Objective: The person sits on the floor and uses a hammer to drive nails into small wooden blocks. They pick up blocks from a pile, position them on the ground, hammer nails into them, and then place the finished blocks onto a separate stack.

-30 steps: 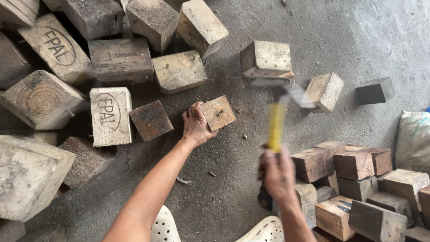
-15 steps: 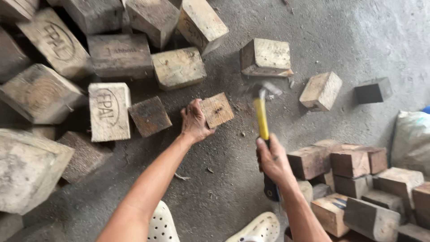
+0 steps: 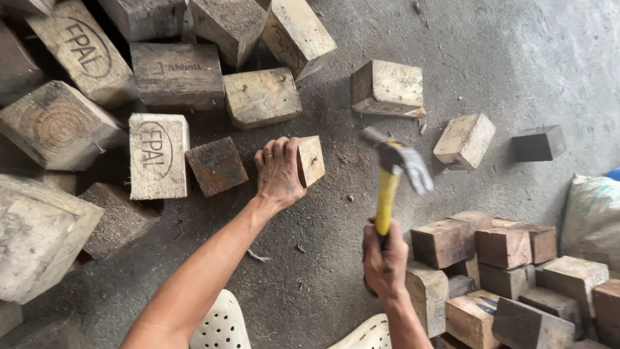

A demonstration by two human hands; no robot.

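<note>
Grey concrete floor [image 3: 491, 52], dusty and scattered with wood chips, fills the view from the head camera. Beyond and to the left of the left hand lies a loose heap of big weathered wooden blocks [image 3: 177, 74], several with oval stamps on their faces and 1 showing growth rings. To the right of the right hand, close beside the wrist, stands a stack of smaller reddish-brown blocks [image 3: 510, 258], piled in 2 or more layers. Further right, at the frame edge, sits a pale woven sack [image 3: 591, 216]. Ahead of the right hand, 3 blocks lie apart on the bare floor: a pale block [image 3: 387, 87] with a splintered lower edge, a smaller pale cube [image 3: 464, 141], and a dark cube [image 3: 538, 143] beyond that. Just left of the left hand rests a dark square block [image 3: 216, 166].

The left hand [image 3: 279, 173] reaches forward with the arm stretched out, its fingers curled over the top of a small wooden block [image 3: 310, 160] that sits on the floor, gripping it along the near side; a ring shows on 1 finger. The right hand [image 3: 384, 258] is closed tight around the black grip of a claw hammer [image 3: 390, 184] with a yellow handle, its steel head raised and blurred, hanging above the floor just right of the gripped block. The 2 hands are near each other but apart. White perforated footwear [image 3: 223, 326] shows at the bottom edge, below both arms
</note>
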